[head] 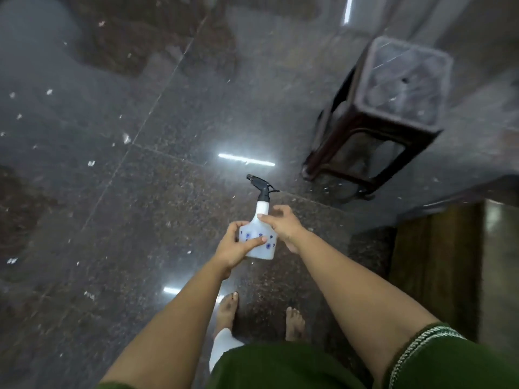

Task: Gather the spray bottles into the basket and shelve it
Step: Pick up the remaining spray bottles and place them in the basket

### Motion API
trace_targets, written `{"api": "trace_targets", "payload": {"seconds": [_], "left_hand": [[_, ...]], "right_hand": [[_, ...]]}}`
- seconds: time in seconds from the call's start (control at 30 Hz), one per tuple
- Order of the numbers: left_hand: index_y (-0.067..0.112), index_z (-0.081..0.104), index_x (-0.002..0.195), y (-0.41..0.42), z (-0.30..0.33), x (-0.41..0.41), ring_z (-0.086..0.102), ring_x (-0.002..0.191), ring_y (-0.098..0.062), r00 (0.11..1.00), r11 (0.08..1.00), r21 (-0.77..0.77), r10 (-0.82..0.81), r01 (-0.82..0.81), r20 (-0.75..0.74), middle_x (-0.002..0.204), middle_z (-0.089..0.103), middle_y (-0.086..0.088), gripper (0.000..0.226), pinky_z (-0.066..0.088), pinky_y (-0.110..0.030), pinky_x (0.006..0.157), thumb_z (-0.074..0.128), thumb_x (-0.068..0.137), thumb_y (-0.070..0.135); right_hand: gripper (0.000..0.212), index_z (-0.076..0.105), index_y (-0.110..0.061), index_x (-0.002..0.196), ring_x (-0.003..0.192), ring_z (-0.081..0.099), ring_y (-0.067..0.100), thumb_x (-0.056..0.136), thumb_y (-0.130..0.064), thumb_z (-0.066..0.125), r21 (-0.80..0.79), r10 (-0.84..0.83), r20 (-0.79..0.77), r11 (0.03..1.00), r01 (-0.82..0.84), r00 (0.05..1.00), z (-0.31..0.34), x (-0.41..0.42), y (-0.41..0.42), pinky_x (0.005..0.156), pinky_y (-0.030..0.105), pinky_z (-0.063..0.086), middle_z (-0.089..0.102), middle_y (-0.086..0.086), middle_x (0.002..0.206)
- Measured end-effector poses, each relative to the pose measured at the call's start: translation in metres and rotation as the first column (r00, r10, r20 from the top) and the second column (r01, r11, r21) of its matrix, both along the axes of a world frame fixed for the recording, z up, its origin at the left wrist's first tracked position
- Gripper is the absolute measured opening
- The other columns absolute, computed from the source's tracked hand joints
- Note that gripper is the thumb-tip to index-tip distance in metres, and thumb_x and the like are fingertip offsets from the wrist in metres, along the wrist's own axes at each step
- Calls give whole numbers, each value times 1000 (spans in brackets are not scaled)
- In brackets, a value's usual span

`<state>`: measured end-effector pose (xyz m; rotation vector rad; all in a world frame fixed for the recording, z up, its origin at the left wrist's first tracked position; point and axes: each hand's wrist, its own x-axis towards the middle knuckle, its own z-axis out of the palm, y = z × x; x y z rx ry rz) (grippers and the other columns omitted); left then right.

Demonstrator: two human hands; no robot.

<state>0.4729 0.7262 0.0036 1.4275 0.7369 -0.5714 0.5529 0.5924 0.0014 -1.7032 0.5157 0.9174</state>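
— Where's the spray bottle (259, 242) right now?

— In both my hands, out in front of me above the dark speckled floor (112, 192). My left hand (238, 248) is curled round the white body, thumb lying across the blue dots. My right hand (280, 224) pinches the shoulder just below the neck, its other fingers loosely bent.

— Which way is it pointing?

— Black trigger head (259, 183) away from me, beyond my fingertips — the base sits nearest my wrists.

— What else is near?

— A dark wooden stool (387, 113), blurred, stands well beyond my right hand. A wooden step (438, 262) lies off to the right of that arm. My bare feet (227, 310) show below my forearms, with the green garment (280, 366) at the bottom edge.
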Motion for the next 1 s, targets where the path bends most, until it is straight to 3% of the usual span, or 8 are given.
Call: {"api": "trace_targets", "payload": {"seconds": [0.13, 0.23, 0.33, 0.43, 0.57, 0.67, 0.83, 1.0], "left_hand": [[26, 46, 117, -31, 49, 24, 66, 97, -19, 965, 967, 34, -256, 254, 58, 110, 63, -1, 63, 58, -39, 85, 85, 68, 30], [21, 44, 120, -55, 79, 41, 65, 99, -18, 908, 910, 35, -415, 414, 58, 113, 61, -1, 70, 56, -38, 88, 86, 65, 32], [19, 47, 117, -79, 100, 58, 66, 99, -19, 788, 790, 53, -613, 611, 58, 114, 64, -3, 76, 56, -40, 90, 89, 57, 40], [18, 48, 123, -111, 119, 74, 66, 102, -19, 605, 608, 79, -794, 790, 62, 117, 65, -4, 87, 54, -42, 94, 88, 52, 49], [18, 44, 125, -173, 140, 67, 64, 102, -20, 365, 372, 87, -927, 924, 84, 116, 63, -4, 79, 54, -36, 91, 86, 61, 40], [22, 43, 118, -233, 146, 38, 65, 100, -17, 153, 176, 168, -978, 970, 141, 114, 63, -1, 87, 55, -38, 89, 90, 49, 48], [25, 39, 118, -334, 156, -35, 60, 100, -13, -232, -130, 412, -950, 902, 208, 114, 55, 3, 86, 55, -34, 84, 88, 51, 49], [17, 46, 122, -406, 164, -116, 51, 111, -21, -525, -311, 590, -819, 745, 232, 119, 50, -2, 84, 49, -37, 92, 84, 55, 50]], "right_hand": [[75, 26, -21, 140, 107, 61, 32, 80, -13, 72, 191, -357, -35, 914, 357, 933, 62, 3, -57, 79, 38, 54, 47, 13, 137], [69, 30, -26, 134, 106, 64, 33, 82, -6, 69, 275, -562, -31, 791, 547, 827, 98, -5, -98, 79, 40, 53, 58, 18, 125], [56, 41, -21, 129, 90, 67, 24, 82, -8, 70, 323, -728, -5, 648, 690, 686, 122, -23, -135, 69, 34, 53, 66, 11, 112], [49, 47, -21, 125, 92, 66, 22, 83, -15, 70, 300, -832, 31, 537, 789, 554, 140, -48, -168, 70, 36, 54, 67, 8, 106], [42, 53, -16, 120, 99, 64, 24, 82, -17, 70, 262, -928, 83, 373, 890, 364, 159, -96, -213, 66, 35, 54, 66, 10, 109], [35, 56, -17, 112, 97, 65, 22, 80, -17, 71, 243, -974, 158, 199, 949, 164, 174, -147, -250, 68, 35, 56, 66, 7, 107], [54, 47, -17, 125, 104, 63, 23, 77, -19, 72, 205, -959, 237, -107, 973, -156, 197, -252, -307, 74, 37, 58, 60, 8, 118], [22, 60, -18, 94, 95, 65, 24, 74, -23, 70, 78, -863, 392, -314, 946, -319, 209, -357, -341, 71, 36, 60, 66, 9, 103]]}}
